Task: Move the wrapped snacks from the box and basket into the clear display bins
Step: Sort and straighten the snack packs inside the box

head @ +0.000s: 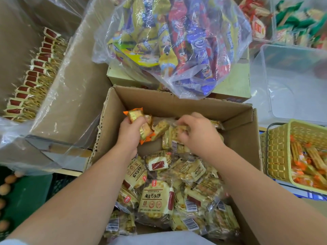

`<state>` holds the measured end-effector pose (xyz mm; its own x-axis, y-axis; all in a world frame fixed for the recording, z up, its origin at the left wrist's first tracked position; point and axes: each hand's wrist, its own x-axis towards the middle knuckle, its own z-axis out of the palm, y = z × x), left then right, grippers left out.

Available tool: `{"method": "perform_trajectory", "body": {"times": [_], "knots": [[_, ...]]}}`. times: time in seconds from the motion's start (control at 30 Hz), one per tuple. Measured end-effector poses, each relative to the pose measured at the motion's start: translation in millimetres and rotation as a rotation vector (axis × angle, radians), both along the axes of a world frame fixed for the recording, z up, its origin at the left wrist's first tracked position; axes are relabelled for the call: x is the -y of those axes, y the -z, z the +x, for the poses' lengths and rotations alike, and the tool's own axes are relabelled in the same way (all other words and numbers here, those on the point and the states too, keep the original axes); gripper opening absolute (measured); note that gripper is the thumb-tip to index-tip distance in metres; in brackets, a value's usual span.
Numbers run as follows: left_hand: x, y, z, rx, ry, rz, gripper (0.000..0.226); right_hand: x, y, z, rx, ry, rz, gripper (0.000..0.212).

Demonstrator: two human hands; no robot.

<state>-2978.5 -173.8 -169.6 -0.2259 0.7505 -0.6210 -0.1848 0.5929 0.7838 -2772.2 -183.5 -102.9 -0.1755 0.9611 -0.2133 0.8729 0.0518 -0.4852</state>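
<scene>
An open cardboard box (235,121) in front of me holds several cream-and-red wrapped snack packs (155,198). Inside its far end, my left hand (130,131) grips a bundle of orange-edged wrapped snacks (141,124), one sticking up above the fingers. Just to the right, my right hand (198,134) curls its fingers round a clear-wrapped snack (178,129) lying on the pile. A yellow-green basket (277,152) with orange wrapped snacks stands at the right. A clear display bin (290,85), seemingly empty, stands at the upper right.
A large plastic-lined carton (74,82) on the left holds a neat row of red-labelled packs. A clear bag of colourful snacks (177,41) lies on a pale box behind the open box. More bins with red and green packs stand at the top right. Eggs (7,183) lie lower left.
</scene>
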Motion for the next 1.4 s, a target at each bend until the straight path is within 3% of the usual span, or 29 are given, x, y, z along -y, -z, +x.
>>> {"method": "perform_trajectory", "body": {"times": [0.13,0.2,0.27,0.33,0.4,0.57,0.67,0.9,0.93,1.03,1.1,1.27,1.4], "knots": [[-4,0,3,0.039,0.126,-0.138,0.038,-3,-11,33,0.093,0.152,0.063,0.021],[-5,1,6,-0.143,0.246,-0.153,0.029,-5,-14,44,0.289,0.134,0.031,0.025],[-6,6,8,-0.464,0.416,-0.080,0.039,-6,-15,43,0.474,0.064,0.049,0.033],[-9,8,8,-0.720,0.554,0.019,0.050,-4,-16,30,0.458,-0.038,0.124,0.035],[-14,11,6,-0.847,0.638,0.051,0.058,-3,-13,10,0.353,-0.181,0.167,0.032],[-23,24,-5,-1.024,0.855,-0.107,0.088,-17,20,-31,0.344,-0.408,-0.071,0.026],[-21,28,-10,-1.044,0.871,-0.108,0.089,-32,42,-37,0.416,-0.454,-0.208,0.053],[-17,30,-6,-1.095,0.795,-0.125,0.069,-46,68,-37,0.470,-0.443,-0.251,0.105],[-17,30,-5,-1.112,0.817,-0.132,0.065,-45,69,-39,0.485,-0.437,-0.250,0.106],[-20,29,-4,-1.129,0.870,-0.157,0.064,-46,67,-41,0.520,-0.440,-0.263,0.076],[-21,27,-4,-1.123,0.889,-0.168,0.068,-46,64,-41,0.505,-0.440,-0.294,0.068],[-17,19,-7,-0.967,0.836,-0.141,0.047,-38,61,-34,0.302,-0.365,-0.332,0.050],[-13,8,-4,-0.917,0.783,-0.101,0.050,-28,57,-34,0.218,-0.279,-0.256,0.036]]}}
